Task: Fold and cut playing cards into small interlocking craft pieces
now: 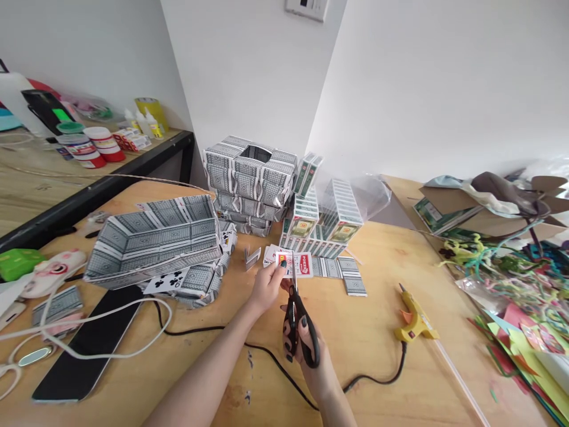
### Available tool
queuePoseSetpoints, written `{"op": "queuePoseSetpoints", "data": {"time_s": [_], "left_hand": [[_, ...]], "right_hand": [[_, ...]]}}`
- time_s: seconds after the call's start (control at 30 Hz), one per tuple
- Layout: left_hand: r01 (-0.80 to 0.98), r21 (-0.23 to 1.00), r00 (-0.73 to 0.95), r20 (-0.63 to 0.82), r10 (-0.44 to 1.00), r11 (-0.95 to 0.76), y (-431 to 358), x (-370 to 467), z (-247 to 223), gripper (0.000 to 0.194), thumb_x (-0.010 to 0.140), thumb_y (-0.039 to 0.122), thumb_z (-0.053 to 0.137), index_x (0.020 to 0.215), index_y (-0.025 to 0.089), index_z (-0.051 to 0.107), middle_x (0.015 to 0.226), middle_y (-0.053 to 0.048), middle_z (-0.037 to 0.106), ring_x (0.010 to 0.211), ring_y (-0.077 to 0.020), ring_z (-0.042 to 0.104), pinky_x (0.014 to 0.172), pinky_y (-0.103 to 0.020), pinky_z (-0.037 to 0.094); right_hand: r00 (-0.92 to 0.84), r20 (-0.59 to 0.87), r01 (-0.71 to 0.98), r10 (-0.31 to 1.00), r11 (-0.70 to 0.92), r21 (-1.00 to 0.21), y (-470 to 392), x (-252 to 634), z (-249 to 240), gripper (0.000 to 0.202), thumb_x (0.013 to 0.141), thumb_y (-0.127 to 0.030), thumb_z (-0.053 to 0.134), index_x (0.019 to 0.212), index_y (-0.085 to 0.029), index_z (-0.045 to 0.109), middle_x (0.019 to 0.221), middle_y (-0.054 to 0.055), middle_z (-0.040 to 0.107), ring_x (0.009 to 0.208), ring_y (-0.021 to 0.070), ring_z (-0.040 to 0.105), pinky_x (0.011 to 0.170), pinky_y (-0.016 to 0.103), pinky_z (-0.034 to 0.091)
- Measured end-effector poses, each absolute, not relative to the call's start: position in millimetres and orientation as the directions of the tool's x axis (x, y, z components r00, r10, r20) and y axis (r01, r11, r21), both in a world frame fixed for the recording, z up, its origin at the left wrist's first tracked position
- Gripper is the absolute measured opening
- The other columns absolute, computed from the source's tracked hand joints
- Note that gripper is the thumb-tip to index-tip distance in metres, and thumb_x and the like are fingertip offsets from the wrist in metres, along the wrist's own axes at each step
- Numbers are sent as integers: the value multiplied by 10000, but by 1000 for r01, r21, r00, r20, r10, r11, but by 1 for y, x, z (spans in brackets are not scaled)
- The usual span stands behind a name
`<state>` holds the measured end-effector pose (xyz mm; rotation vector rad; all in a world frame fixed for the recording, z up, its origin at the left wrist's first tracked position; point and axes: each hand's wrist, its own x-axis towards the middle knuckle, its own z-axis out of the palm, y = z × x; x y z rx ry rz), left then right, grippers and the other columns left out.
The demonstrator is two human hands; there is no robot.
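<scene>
In the middle of the table my left hand (pixel 267 287) pinches a playing card (pixel 304 265) with a red printed panel. My right hand (pixel 306 350) is wrapped round the black handles of a pair of scissors (pixel 295 308), whose blades point away from me and meet the card. Just beyond my left hand lie a few loose cards (pixel 270 254) and a small folded card (pixel 252 258). Patterned card backs (pixel 352 277) rest flat to the right of the held card. Whether the blades have cut into the card, I cannot tell.
Behind stand a box built of cards (pixel 249 172) and stacked card packs (pixel 340 219). An open card tray (pixel 155 237) is at left, near a black phone-like slab (pixel 89 350). A yellow glue gun (pixel 415 320) lies right, its black cord (pixel 275 359) crossing the table. Coloured scraps (pixel 524 302) pile up far right.
</scene>
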<state>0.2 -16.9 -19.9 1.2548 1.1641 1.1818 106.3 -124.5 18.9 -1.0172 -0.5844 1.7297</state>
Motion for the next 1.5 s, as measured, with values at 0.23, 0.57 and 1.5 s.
{"op": "queuePoseSetpoints", "data": {"time_s": [0.23, 0.57, 1.5], "left_hand": [[-28, 998, 56, 51, 997, -49, -17, 0, -21, 285, 780, 388, 436, 656, 163, 559, 548, -18, 583, 530, -151, 552, 495, -247, 430], [-48, 997, 95, 59, 994, -55, -18, 0, -17, 281, 798, 368, 402, 643, 172, 528, 544, -12, 586, 507, -146, 562, 498, -254, 447], [1, 995, 89, 101, 991, -102, -20, 2, -13, 317, 789, 385, 436, 610, 146, 542, 505, -5, 537, 522, -133, 509, 504, -235, 390]], "right_hand": [[-150, -345, -511, 927, -371, -775, -125, 105, 20, 448, 696, -516, 601, 999, -187, 576, 667, -9, 411, 532, 94, 347, 474, 222, 301], [-142, -326, -511, 935, -351, -784, -124, 102, 19, 451, 737, -504, 562, 1050, -180, 544, 649, -15, 382, 519, 90, 333, 453, 213, 300], [-133, -304, -510, 943, -328, -795, -131, 107, 16, 529, 752, -507, 543, 1164, -185, 457, 718, 10, 423, 550, 95, 380, 438, 213, 286]]}}
